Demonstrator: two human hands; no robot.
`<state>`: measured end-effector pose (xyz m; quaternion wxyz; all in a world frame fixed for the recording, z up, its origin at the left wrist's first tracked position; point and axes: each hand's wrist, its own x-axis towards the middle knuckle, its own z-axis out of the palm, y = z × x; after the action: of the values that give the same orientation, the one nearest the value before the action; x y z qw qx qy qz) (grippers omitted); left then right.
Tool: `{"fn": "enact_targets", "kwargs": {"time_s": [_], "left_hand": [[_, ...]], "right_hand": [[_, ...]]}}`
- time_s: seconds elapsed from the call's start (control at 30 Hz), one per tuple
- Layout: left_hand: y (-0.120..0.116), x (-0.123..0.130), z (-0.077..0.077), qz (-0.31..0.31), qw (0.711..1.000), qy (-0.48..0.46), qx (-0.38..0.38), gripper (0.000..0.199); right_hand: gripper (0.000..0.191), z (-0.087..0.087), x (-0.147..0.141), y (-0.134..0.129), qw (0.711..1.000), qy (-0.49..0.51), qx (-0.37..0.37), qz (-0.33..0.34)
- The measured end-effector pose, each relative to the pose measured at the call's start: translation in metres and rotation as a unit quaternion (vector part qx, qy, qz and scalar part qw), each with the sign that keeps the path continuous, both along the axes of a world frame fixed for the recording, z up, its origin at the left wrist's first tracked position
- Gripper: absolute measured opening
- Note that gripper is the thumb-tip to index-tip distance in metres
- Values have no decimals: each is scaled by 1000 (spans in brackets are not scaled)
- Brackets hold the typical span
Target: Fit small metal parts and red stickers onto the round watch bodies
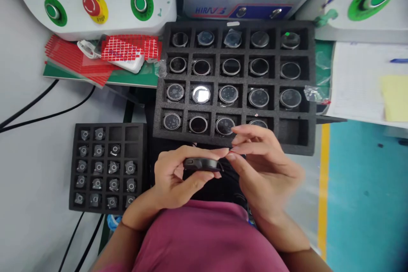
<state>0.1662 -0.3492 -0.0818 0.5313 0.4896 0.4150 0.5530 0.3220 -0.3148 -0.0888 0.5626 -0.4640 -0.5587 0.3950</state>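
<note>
My left hand (pixel 174 174) grips a round black watch case (pixel 201 164) edge-on, close to my chest. My right hand (pixel 261 159) is beside it, its fingertips pinched together at the case's right edge; whether a small part sits between them I cannot tell. Just beyond both hands lies a large black foam tray (pixel 314 80) whose cells hold several round watch cases with glass faces; its bottom-right cell is empty.
A smaller black foam tray (pixel 74 165) with several small metal parts lies at the left. Red grid sheets (pixel 129 47) and a white device rest behind it. Machine panels with green buttons and a red emergency stop (pixel 91 5) stand at the back. Papers (pixel 360 80) lie right.
</note>
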Motion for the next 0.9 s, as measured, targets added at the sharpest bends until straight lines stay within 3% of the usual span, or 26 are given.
{"fn": "enact_targets", "kwargs": {"time_s": [0.13, 0.23, 0.3, 0.47, 0.6, 0.73, 0.9], "left_hand": [[3, 4, 4, 7, 999, -31, -22, 21], [9, 9, 1, 74, 992, -60, -77, 12], [12, 13, -4, 102, 985, -74, -115, 18], [7, 19, -13, 46, 986, -89, -134, 49], [4, 21, -7, 9, 992, -37, -120, 47], [5, 19, -1, -5, 996, 50, -75, 45], [5, 19, 2, -11, 995, 88, -34, 42]], "right_hand": [[18, 0, 3, 1, 1000, -13, 4, 21], [16, -1, 6, -2, 1000, -2, -15, -8], [15, -2, 7, -6, 998, 28, -40, -29], [10, -2, 1, -14, 985, 113, -121, 35], [8, 2, -6, -16, 975, 126, -179, 49], [10, 4, -6, -16, 971, 135, -190, 49], [12, 3, -3, -16, 975, 116, -186, 37]]}}
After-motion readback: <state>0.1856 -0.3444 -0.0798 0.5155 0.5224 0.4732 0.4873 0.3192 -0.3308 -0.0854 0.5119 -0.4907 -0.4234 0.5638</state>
